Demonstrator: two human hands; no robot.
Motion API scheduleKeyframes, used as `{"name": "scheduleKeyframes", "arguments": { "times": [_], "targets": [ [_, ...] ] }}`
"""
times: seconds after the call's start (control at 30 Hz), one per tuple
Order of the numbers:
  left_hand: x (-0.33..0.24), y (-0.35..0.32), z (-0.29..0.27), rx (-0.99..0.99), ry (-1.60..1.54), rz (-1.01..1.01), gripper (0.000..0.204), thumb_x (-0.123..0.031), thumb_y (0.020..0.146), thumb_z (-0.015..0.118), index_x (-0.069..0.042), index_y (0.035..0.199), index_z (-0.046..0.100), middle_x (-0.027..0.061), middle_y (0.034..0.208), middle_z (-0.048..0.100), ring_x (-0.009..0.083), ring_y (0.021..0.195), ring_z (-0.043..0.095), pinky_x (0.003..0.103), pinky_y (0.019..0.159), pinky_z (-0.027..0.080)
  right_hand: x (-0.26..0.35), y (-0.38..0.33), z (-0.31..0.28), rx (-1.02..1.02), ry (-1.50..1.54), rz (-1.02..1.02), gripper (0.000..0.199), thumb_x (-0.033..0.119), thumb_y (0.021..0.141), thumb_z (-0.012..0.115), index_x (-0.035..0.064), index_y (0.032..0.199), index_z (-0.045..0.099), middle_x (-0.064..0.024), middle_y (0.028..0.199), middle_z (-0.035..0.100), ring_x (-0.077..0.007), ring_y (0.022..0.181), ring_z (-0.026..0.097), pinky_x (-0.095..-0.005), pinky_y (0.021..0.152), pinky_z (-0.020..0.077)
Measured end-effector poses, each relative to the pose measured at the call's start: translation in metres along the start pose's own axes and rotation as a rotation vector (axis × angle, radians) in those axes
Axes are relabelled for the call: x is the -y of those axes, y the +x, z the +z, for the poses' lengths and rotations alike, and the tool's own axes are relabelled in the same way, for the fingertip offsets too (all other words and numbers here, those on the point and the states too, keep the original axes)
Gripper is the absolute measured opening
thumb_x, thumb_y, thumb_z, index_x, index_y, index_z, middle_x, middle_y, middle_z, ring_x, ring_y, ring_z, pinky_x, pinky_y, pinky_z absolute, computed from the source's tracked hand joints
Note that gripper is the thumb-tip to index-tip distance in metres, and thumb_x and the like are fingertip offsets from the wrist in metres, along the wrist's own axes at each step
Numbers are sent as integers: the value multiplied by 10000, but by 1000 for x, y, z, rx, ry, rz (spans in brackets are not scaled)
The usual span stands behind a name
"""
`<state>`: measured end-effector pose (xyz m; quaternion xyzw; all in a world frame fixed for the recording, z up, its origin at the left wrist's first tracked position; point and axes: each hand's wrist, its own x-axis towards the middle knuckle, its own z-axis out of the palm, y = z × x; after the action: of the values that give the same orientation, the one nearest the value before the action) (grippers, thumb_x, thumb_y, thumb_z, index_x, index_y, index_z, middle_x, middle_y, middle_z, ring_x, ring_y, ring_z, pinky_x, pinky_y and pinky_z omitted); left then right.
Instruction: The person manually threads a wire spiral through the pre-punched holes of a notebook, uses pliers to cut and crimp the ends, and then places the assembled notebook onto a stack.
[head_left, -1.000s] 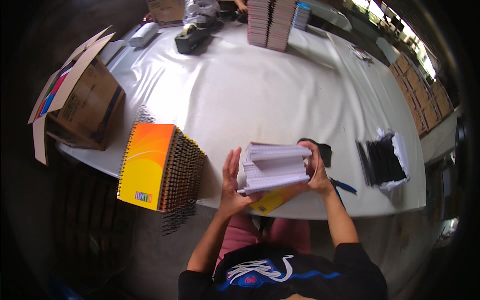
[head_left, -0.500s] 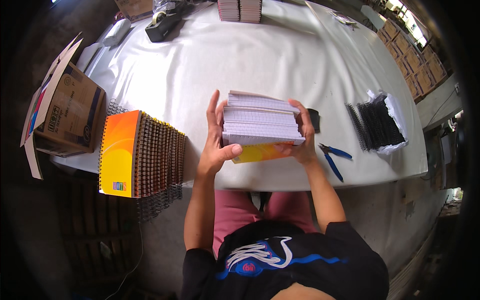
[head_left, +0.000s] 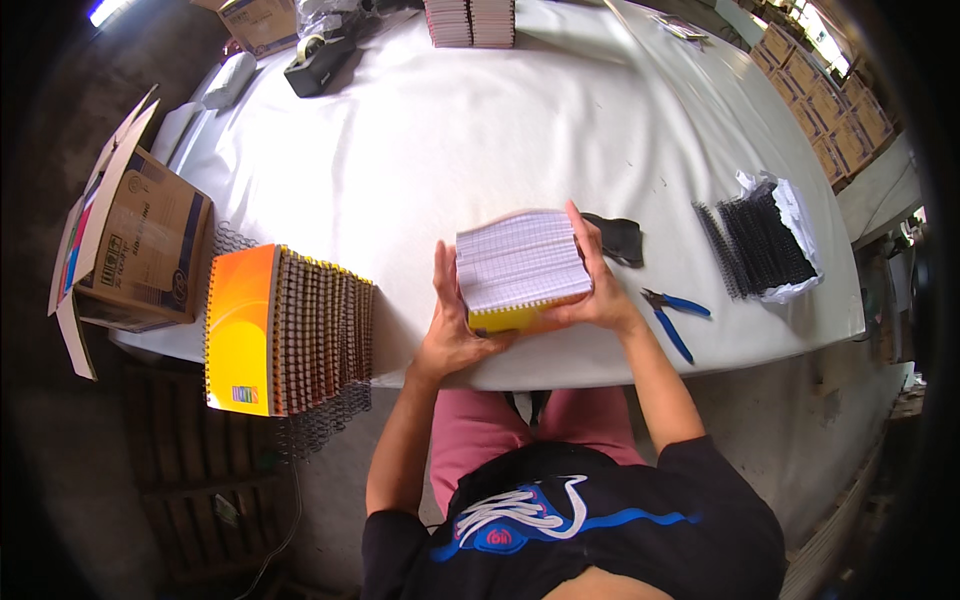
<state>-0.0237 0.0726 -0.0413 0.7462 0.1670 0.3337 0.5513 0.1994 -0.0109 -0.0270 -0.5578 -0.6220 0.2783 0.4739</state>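
Note:
A thick block of ruled notebook sheets [head_left: 522,262], with a yellow cover [head_left: 505,318] on the side facing me, stands over the table's near edge. My left hand [head_left: 455,335] grips its left side, thumb low by the cover. Pressing on the opposite side, my right hand [head_left: 604,290] has its fingers up along the paper edges. The backs of the sheets and my palms are hidden. Just beyond my right hand lies a flat black object [head_left: 624,242] whose kind I cannot make out. Blue-handled cutting pliers [head_left: 676,318] rest to the right with their jaws apart.
Spiral-bound notebooks [head_left: 242,330] with orange and yellow covers stand in a row at left, beside an opened cardboard box [head_left: 150,235]. Black binding coils [head_left: 755,243] lie on white wrapping at right. A tape dispenser [head_left: 318,68] and more notebook stacks [head_left: 470,25] sit at the far side.
The sheets, fanned in uneven sections before, now form one more even block. Both hands have shifted their grip, and my left thumb has moved down off the cover's top edge.

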Motion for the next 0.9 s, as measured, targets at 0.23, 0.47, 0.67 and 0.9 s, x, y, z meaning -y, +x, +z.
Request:
{"name": "scheduleKeyframes", "arguments": {
  "times": [0.23,0.47,0.67,0.9],
  "targets": [
    [-10,-1,3,113,144,17,1456,-188,571,876,-104,1365,-342,246,1497,80,393,1393,115,473,1131,152,-2,-22,1,115,215,-68,1420,128,530,892,161,1452,-187,-162,1526,-6,-294,1396,165,-404,1135,174],
    [-9,11,-6,-16,110,73,1431,-89,581,864,-188,1394,-309,185,1513,96,339,1365,239,469,1094,273,27,-7,-5,35,115,-21,1381,70,569,863,141,1447,-200,-184,1515,135,-283,1384,207,-360,1121,188],
    [-3,9,2,43,-73,-13,1623,-385,404,937,-229,1350,-372,225,1514,30,363,1392,149,492,1112,213,8,-16,-1,131,184,-40,1555,264,442,938,136,1416,-268,-211,1529,-31,-282,1423,15,-379,1135,113],
    [1,9,-5,64,-31,-18,1624,-484,395,913,-220,1344,-379,232,1506,-120,354,1402,88,491,1119,187,4,-9,-3,155,219,-39,1582,310,429,939,139,1399,-300,-200,1528,-57,-299,1419,-9,-404,1137,81]
  ]
}}
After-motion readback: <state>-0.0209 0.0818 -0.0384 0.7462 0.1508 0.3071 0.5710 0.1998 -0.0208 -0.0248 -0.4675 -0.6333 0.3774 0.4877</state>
